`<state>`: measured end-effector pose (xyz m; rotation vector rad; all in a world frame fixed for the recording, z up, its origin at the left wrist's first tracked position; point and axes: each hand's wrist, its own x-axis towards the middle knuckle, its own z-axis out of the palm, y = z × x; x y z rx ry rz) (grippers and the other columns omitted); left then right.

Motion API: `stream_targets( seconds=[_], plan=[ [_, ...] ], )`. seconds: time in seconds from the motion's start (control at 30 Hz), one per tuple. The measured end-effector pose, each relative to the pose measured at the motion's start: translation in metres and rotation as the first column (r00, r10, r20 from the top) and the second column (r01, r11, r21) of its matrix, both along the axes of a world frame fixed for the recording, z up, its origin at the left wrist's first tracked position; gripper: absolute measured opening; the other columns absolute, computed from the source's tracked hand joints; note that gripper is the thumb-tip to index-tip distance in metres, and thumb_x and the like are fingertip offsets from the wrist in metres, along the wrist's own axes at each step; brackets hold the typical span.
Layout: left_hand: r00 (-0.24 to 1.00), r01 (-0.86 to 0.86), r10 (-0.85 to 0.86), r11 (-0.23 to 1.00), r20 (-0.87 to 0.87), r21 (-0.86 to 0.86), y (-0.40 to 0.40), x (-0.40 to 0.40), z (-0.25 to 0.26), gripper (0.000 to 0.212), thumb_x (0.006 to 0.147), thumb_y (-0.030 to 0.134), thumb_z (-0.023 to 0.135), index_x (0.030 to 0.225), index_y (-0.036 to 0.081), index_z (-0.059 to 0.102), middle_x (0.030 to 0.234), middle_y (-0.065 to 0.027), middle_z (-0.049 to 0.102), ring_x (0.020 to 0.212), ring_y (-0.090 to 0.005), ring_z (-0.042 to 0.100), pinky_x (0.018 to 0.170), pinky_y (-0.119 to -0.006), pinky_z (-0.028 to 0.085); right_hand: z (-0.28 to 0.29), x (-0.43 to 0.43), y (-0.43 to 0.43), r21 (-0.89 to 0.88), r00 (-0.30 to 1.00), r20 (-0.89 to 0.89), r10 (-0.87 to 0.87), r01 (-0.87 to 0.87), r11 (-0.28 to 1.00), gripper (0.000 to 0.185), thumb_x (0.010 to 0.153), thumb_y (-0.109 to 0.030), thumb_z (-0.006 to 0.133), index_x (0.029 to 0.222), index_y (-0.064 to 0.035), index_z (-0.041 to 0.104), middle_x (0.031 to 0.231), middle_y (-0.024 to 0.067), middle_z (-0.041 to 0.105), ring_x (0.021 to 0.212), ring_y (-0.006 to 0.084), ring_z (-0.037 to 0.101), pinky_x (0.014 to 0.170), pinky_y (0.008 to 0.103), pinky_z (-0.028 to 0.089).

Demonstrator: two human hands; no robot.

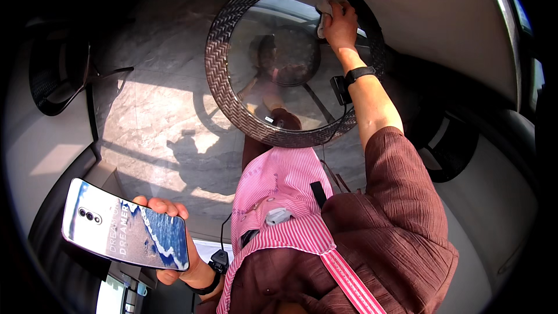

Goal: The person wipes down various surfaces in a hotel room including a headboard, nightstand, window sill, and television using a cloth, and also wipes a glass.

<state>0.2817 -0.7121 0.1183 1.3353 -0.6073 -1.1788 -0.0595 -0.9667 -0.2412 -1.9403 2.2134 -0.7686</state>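
Note:
A round glass-topped table with a dark woven rim [220,67] stands before me. On the far right part of its glass, my right hand [341,24] presses a crumpled pale cloth [323,19]. My left hand [168,207] is at the lower left, away from the table, gripping a smartphone [126,231] whose back, with a sea-and-beach picture and printed words, faces the camera. Dark bands with small wired devices are on both wrists. A pink striped apron [279,174] with a white item [277,216] in its pocket covers my front.
A dark woven chair [54,74] is at the left, and another dark seat [451,146] at the right. A pale wall [436,22] curves behind the table. Grey marbled floor [161,109] bears sunlight and shadows. A thin cable [338,128] hangs from my right wrist across the table's rim.

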Motion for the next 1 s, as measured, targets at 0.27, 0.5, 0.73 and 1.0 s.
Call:
stream_targets(
  seconds=[0.27,0.5,0.73,1.0],
  plan=[
    [0.986,0.084,-0.079,0.996,-0.150,0.027,0.002,-0.018,-0.008,0.110,0.053,0.049,0.086,0.137,0.000,0.035,0.116,-0.0102,0.049,0.099,-0.0210,0.048,0.083,-0.035,0.039,0.023,0.006,0.265,0.401,0.985,0.061,-0.161,0.124,0.908,0.047,0.080,-0.006,0.065,0.124,-0.0082,0.049,0.128,0.0277,0.035,0.119,0.0467,0.039,0.098,0.0503,0.039],
    [0.987,0.131,-0.126,0.990,-0.099,0.047,0.010,-0.008,0.001,0.110,0.050,0.048,0.087,0.136,-0.001,0.037,0.112,-0.0115,0.053,0.099,-0.0219,0.052,0.081,-0.035,0.042,0.052,0.064,0.166,0.096,0.918,0.371,0.143,-0.191,0.977,0.034,0.078,-0.004,0.062,0.111,-0.0105,0.062,0.124,0.0182,0.049,0.112,0.0402,0.050,0.093,0.0441,0.047],
    [0.976,0.087,-0.068,0.993,-0.206,0.086,0.023,0.014,0.011,0.104,0.048,0.027,0.080,0.137,-0.007,0.037,0.114,-0.0165,0.057,0.099,-0.0232,0.060,0.088,-0.034,0.049,0.051,0.082,0.166,0.395,0.696,0.716,-0.057,-0.336,0.855,0.020,0.076,-0.001,0.050,0.090,-0.0034,0.065,0.095,0.0126,0.062,0.085,0.0247,0.060,0.075,0.0355,0.051],
    [0.978,0.210,-0.208,0.975,0.036,-0.073,0.040,0.059,0.036,0.098,0.054,0.015,0.084,0.136,-0.008,0.035,0.117,-0.0129,0.054,0.108,-0.0188,0.056,0.094,-0.030,0.046,0.289,0.156,0.171,0.105,-0.006,0.966,-0.258,-0.904,0.415,0.054,0.093,-0.048,0.051,0.107,0.0035,0.060,0.070,0.0092,0.064,0.060,0.0147,0.063,0.058,0.0266,0.051]
  ],
)
